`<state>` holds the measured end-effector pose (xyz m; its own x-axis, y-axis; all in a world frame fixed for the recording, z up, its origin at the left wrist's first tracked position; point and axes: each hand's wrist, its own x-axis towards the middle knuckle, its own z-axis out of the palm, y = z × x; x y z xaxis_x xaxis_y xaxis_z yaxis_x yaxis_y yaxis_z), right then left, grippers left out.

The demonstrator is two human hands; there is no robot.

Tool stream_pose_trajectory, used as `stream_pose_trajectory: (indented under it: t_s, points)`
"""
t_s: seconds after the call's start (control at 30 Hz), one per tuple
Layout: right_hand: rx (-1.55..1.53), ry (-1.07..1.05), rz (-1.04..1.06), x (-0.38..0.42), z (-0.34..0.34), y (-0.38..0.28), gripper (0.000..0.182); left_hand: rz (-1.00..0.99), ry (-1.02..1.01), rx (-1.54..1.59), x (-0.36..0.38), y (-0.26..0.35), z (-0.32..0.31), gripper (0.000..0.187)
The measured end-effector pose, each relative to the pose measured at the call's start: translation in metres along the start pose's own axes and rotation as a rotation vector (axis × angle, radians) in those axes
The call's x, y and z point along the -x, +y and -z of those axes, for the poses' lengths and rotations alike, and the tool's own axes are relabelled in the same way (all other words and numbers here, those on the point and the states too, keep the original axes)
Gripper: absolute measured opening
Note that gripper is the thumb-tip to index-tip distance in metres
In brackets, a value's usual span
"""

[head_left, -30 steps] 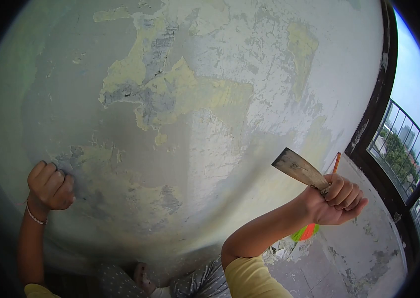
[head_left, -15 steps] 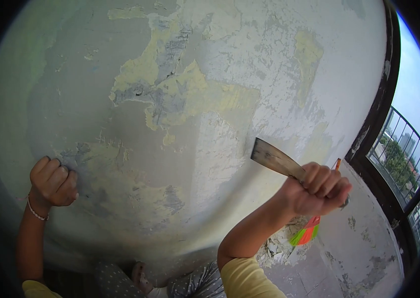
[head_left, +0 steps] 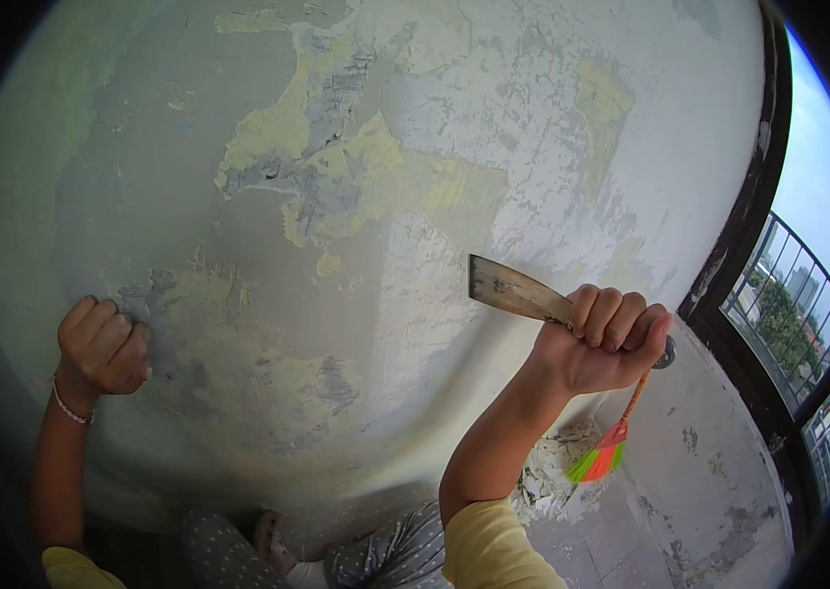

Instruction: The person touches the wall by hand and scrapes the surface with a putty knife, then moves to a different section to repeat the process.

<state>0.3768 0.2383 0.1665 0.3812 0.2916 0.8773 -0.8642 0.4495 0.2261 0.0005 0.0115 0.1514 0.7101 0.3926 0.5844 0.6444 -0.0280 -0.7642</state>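
Note:
My right hand (head_left: 611,339) is wrapped round the handle of a scraper (head_left: 521,292), whose round end pokes out past my thumb. Its wide, worn blade points left, with the front edge right at the wall (head_left: 179,187) where white paint is flaking. Above the blade, a jagged patch of pale yellow (head_left: 376,187) shows through the peeled coat. On the left side, my left hand (head_left: 104,346) is curled in a fist against the wall, beside a rough, grey-stained area (head_left: 199,324). A beaded bracelet (head_left: 71,402) circles that wrist.
Below my right forearm, a small green and orange broom (head_left: 600,456) stands by a heap of paint flakes (head_left: 548,481). A dark window frame (head_left: 751,344) with a railing outside borders the right. My patterned trouser legs (head_left: 376,560) show at the bottom.
My right hand has moved left and slightly up with the scraper, its blade edge now further left on the wall. My left fist stays nearly in place.

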Motion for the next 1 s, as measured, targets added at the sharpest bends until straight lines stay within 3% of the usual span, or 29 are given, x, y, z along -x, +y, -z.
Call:
stream_pose_trajectory:
  t_s: [0.13, 0.23, 0.27, 0.3, 0.4, 0.47, 0.57, 0.67, 0.7, 0.87, 1.0]
  points:
    - [-0.346, -0.054, 0.062, -0.008, -0.003, -0.042, 0.040, -0.004, 0.006, -0.001, -0.005, 0.000, 0.001, 0.023]
    - [-0.267, -0.012, 0.188, -0.004, 0.002, -0.049, 0.040, 0.000, 0.021, -0.007, -0.003, -0.001, 0.000, 0.024]
    - [-0.254, 0.008, 0.134, 0.000, 0.007, -0.033, 0.039, 0.001, 0.020, -0.007, -0.003, 0.000, 0.000, 0.024]
    - [-0.010, 0.005, 0.072, 0.005, 0.010, -0.001, 0.039, 0.004, 0.015, -0.009, -0.003, 0.000, 0.000, 0.023]
    - [-0.053, 0.065, -0.053, -0.001, 0.008, 0.004, 0.039, 0.010, 0.005, -0.004, -0.004, 0.000, 0.001, 0.022]
    - [-0.184, -0.066, -0.066, -0.009, 0.003, -0.010, 0.040, 0.005, -0.004, 0.005, -0.004, -0.001, 0.001, 0.021]
    - [-0.322, -0.053, 0.113, -0.013, 0.007, -0.051, 0.043, 0.016, 0.003, 0.004, -0.004, 0.000, 0.002, 0.020]
    - [-0.248, -0.042, 0.103, -0.005, 0.011, -0.031, 0.041, 0.026, 0.021, 0.001, -0.004, 0.000, 0.000, 0.020]
    - [-0.100, -0.071, -0.018, 0.003, 0.014, -0.001, 0.039, 0.020, 0.023, -0.002, -0.003, -0.001, 0.000, 0.020]
    - [-0.191, -0.062, -0.058, -0.005, 0.008, -0.012, 0.038, 0.007, 0.025, 0.008, -0.005, -0.001, 0.000, 0.019]
    - [-0.342, -0.006, 0.165, -0.004, 0.019, -0.057, 0.039, 0.021, 0.032, -0.011, -0.002, 0.000, -0.001, 0.018]
